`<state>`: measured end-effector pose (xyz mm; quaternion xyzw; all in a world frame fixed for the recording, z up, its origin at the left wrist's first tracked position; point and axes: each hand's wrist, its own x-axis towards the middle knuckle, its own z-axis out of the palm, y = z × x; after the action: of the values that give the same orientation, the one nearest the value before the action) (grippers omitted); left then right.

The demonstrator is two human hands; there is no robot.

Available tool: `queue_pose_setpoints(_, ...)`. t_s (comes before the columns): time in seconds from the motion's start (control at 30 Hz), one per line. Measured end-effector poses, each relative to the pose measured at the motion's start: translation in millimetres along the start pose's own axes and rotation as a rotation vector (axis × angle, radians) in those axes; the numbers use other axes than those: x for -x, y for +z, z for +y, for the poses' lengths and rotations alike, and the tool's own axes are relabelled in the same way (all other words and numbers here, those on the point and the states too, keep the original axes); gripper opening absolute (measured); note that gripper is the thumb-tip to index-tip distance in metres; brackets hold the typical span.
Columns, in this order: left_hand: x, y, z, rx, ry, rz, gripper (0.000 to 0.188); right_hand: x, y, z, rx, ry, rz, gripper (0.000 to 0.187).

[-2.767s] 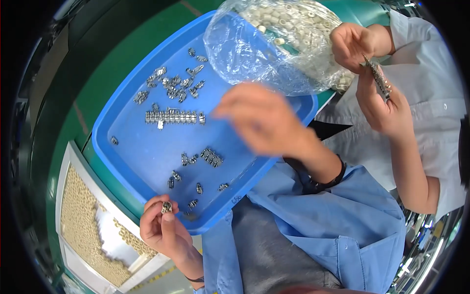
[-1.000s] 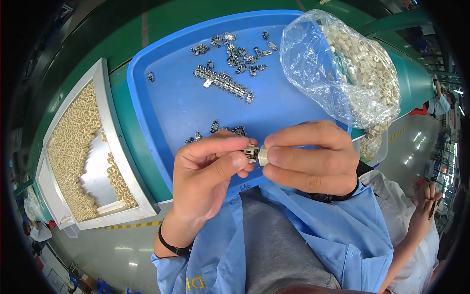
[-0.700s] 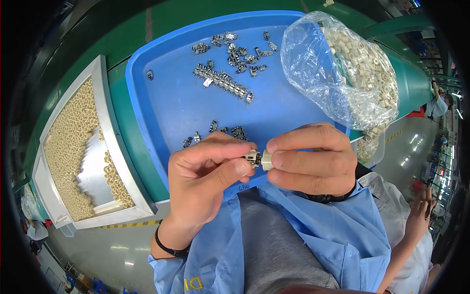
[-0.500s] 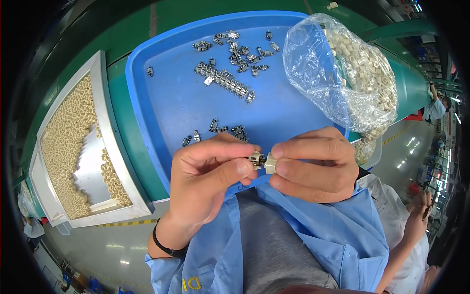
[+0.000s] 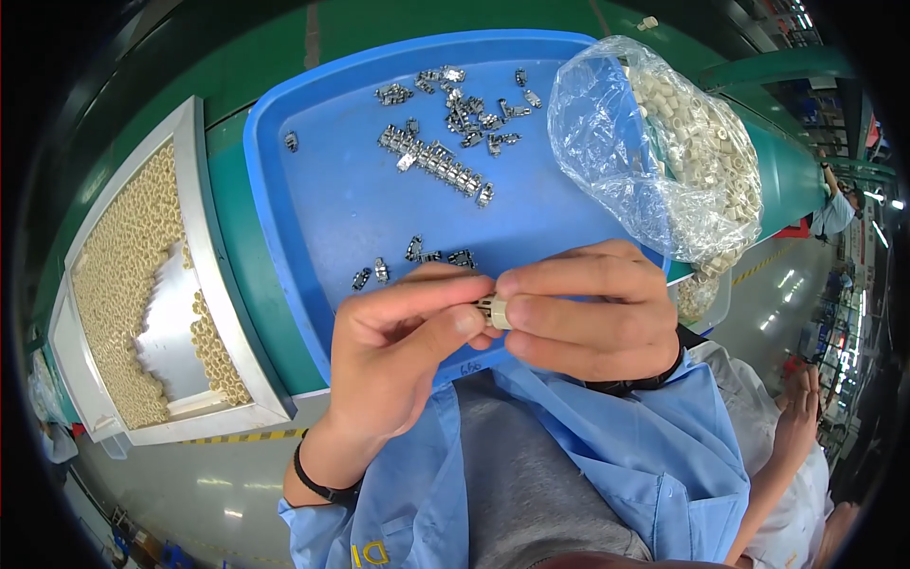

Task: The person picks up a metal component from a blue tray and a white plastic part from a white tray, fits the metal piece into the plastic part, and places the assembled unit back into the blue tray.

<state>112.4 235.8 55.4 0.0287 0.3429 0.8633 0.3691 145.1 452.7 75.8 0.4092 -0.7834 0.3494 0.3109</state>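
Over the near edge of the blue tray my two hands meet. Between thumb and fingers, my left hand pinches a small cream part with dark slots, mostly covered by the fingertips. My right hand grips a cream plastic cap by its right side. The cap sits against the slotted part, with no gap showing between them. Small metal clips lie in the tray just beyond my hands. Farther back are a tight row of metal clips and a loose scatter of them.
A clear plastic bag of cream caps rests over the tray's right side. On the left stands a metal-framed tray of small beige pieces. A co-worker's hand shows at the right. One cream piece lies at the back.
My right hand has moved left, closing the gap between the cap and the slotted part; the dark metal visible between them is now covered. The left hand has barely moved.
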Motion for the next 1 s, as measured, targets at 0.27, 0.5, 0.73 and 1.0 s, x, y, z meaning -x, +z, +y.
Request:
queue_pose_setpoints(0.27, 3.4, -3.4, 2.2, -0.818, 0.346, 0.052, 0.03, 2.8, 4.7, 6.2, 0.137, -0.034, -0.022, 0.017)
queue_pose_setpoints(0.5, -15.2, -5.4, -2.9, -1.09, 0.521, -0.037, 0.026, 12.4, 5.2, 10.8, 0.089, 0.02, 0.03, 0.018)
queue_pose_setpoints(0.73, -43.9, 10.7, 1.1, -1.228, 0.508, -0.042, 0.023, 21.2, -6.7, 18.4, 0.107, 0.162, 0.004, 0.03)
queue_pose_setpoints(1.0, -157.5, 28.9, 55.3, -1.34, 0.501, -0.024, 0.021, 46.3, -47.8, 26.8, 0.337, 0.56, 0.137, 0.036)
